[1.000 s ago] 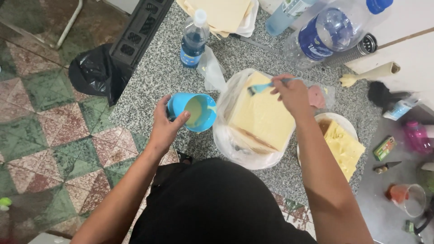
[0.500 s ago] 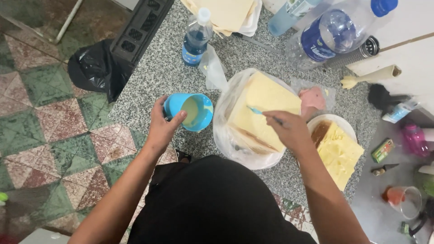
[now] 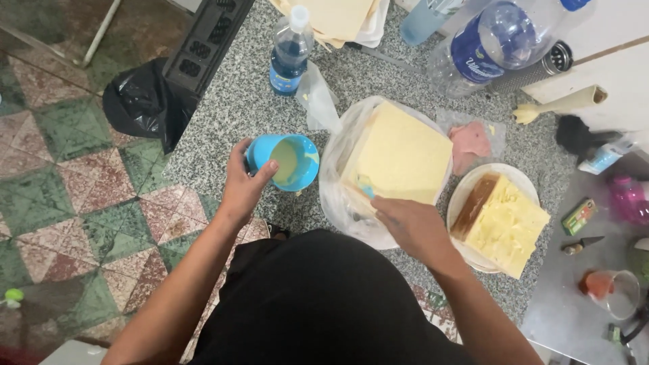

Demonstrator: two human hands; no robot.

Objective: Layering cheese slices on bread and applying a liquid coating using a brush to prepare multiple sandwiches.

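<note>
— Speckled grey granite makes up the counter [image 3: 223, 108], seen from the head camera, with a patterned red and green tile floor [image 3: 61, 182] off to one side. What sits on it?

— A large pale yellow slab of bread [image 3: 400, 154], flat and roughly square, lies in an opened clear plastic bag [image 3: 338, 196] at the middle of the counter. Its surface is smooth and even, and its long axis runs from the near left corner toward the far right.

— And the hands?

— The right hand [image 3: 409, 226] is curled around a small blue spreader [image 3: 366, 186] at the slab's near edge; only the blue tip shows past the fingers, pointing away from the person, toward the slab. The left hand [image 3: 242, 186] grips a blue cup [image 3: 284, 161] by its near rim, thumb hooked inside. The cup stands upright just left of the bag and holds a creamy yellowish spread.

— Anything beside them?

— A white plate [image 3: 460, 203] to the right of the bag carries a stacked sandwich block [image 3: 503, 220] with a brown crust side. Slices of pink ham [image 3: 470, 142] lie on plastic beyond it. A small bottle with blue liquid [image 3: 289, 54] stands at the far side, and a big clear water bottle [image 3: 500, 44] lies on its side.
</note>
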